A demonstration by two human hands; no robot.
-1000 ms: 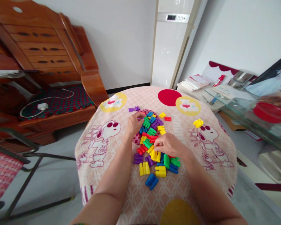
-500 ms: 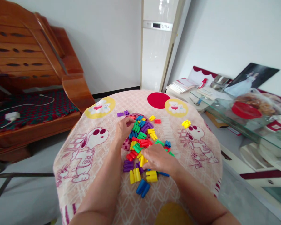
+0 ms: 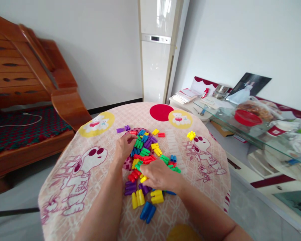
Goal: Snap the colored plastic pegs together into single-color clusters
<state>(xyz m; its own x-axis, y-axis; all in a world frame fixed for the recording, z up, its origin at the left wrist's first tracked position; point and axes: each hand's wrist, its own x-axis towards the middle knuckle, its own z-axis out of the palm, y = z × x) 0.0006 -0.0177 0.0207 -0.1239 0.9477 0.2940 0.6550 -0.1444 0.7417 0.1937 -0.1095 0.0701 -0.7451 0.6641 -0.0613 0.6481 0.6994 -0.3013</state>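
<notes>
Many plastic building blocks, shaped like joined rounded tubes, lie heaped on the table. My left hand (image 3: pixel 125 145) is at the heap's left edge, fingers curled and thumb tip close to the forefinger, beside the green blocks (image 3: pixel 138 143). Whatever is between those fingertips is hidden. Over the heap's near middle, my right hand (image 3: pixel 159 174) reaches down with bent fingers against a green block (image 3: pixel 138 166) and above a yellow block (image 3: pixel 143 179). Its palm side is out of sight. Nearer to me lie a purple block (image 3: pixel 130 188), a yellow block (image 3: pixel 138 198) and a blue block (image 3: pixel 147 212).
A patterned cloth (image 3: pixel 90 187) covers the round table. A small yellow cluster (image 3: pixel 191 135) sits apart on the right. Beyond the table stand a wooden bench (image 3: pixel 67 100), a tall white cabinet-like appliance (image 3: pixel 155 63) and a glass-topped side unit (image 3: pixel 223 115) holding a red bowl (image 3: pixel 248 117).
The whole view has shifted, with the table now further left and lower. My right hand has moved left across the heap, uncovering green blocks on its right. My left hand stays at the edge.
</notes>
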